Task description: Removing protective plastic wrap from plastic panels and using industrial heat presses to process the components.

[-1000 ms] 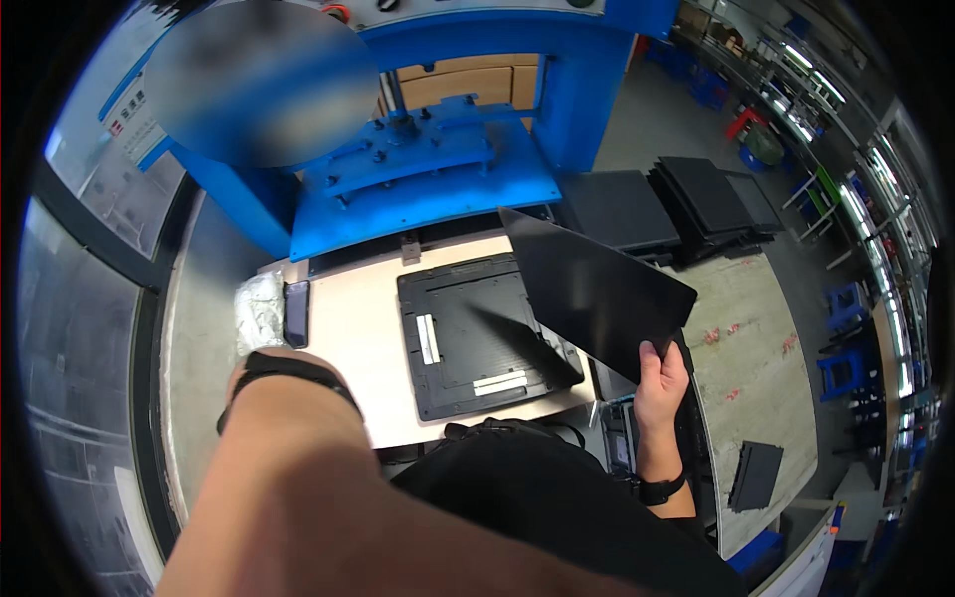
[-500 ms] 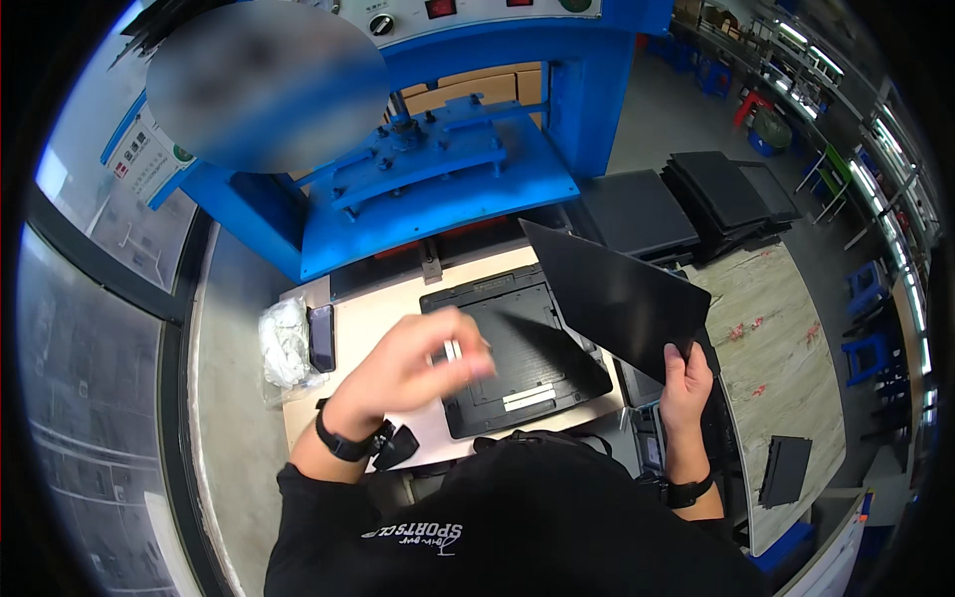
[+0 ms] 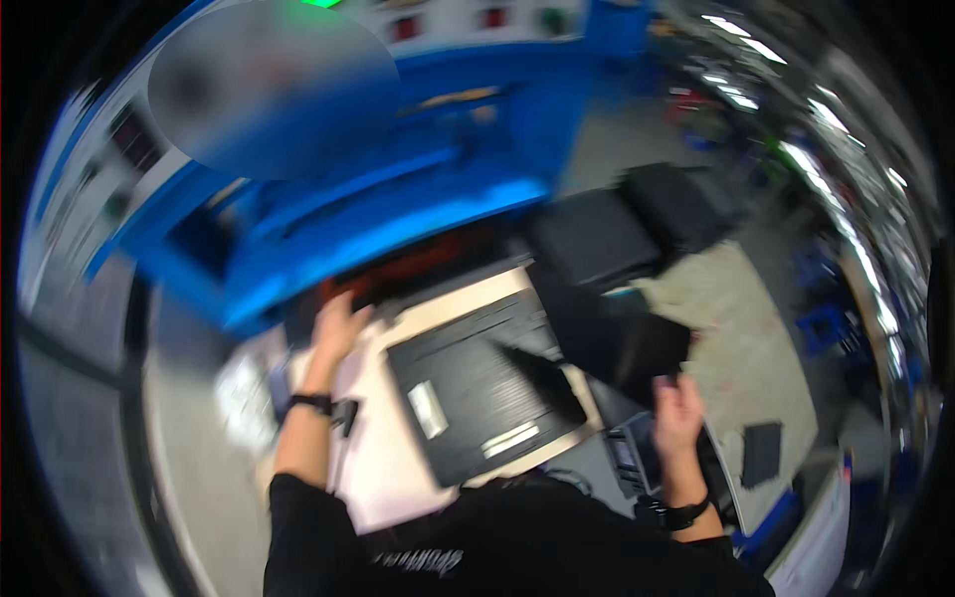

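Note:
A thin black flat panel is held by its near right corner in my right hand, closed on the edge. The panel tilts above the right side of a black rectangular plastic housing, which lies on the light tabletop. Two pale strips show on the housing, one at its left and another near its front edge. My left hand is near the low front edge of the blue press, beyond the housing's left corner. Motion blurs it, but its thumb stands apart from its fingers and it appears to hold nothing.
The blue press spans the far side. Stacked black panels stand at the far right, beside a patterned table bearing a small dark block. A clear plastic bag with white contents lies at the left.
My left hand has moved from over the housing leftward and away toward the press, uncovering the left pale strip. The right hand still holds the panel. The whole view has shifted and blurred.

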Demonstrator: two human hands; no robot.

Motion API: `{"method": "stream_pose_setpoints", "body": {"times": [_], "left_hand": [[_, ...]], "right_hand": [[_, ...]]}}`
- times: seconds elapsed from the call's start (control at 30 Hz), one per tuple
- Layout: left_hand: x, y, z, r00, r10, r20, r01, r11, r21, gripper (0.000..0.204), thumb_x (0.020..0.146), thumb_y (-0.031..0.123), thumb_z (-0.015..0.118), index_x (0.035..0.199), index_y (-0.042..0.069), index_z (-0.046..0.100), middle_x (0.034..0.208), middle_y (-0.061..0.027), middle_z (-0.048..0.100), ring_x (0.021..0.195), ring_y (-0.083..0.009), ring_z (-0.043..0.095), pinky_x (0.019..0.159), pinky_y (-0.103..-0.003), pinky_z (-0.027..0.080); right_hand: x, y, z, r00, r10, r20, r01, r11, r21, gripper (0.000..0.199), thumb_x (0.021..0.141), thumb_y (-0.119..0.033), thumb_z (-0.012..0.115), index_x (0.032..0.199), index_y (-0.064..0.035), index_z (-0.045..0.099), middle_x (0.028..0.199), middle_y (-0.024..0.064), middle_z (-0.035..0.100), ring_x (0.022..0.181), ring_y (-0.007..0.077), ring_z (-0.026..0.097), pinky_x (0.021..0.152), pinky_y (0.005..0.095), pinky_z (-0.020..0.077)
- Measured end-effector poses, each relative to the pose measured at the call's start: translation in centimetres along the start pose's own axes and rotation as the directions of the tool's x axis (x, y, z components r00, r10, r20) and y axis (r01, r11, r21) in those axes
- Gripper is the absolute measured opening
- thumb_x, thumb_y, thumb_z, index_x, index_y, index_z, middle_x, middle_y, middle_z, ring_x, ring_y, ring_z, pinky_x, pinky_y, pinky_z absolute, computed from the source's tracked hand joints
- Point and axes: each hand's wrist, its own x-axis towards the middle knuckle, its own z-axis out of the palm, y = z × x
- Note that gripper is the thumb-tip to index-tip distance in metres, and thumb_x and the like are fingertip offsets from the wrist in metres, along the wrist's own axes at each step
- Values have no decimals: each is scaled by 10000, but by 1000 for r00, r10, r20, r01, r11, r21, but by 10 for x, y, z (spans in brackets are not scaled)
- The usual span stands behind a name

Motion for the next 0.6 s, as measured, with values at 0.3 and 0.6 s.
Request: {"method": "stream_pose_setpoints", "body": {"times": [0.3,0.6], "left_hand": [[164,71,201,877,435,206,-382,889,-252,306,904,273,494,916,6,643,979,-264,623,875,-390,605,774,-473,471],[177,137,228,811,574,114,-498,779,-380,280,905,240,486,898,5,638,954,-251,625,859,-375,602,754,-459,473]], "right_hand": [[-24,-53,-33,988,-114,-105,115,993,-3,198,866,-43,585,1054,17,600,910,123,648,795,195,644,715,288,496],[-75,-67,-65,944,75,-320,-64,997,47,186,925,-139,573,1039,4,605,800,5,578,756,71,506,699,244,440]]}}
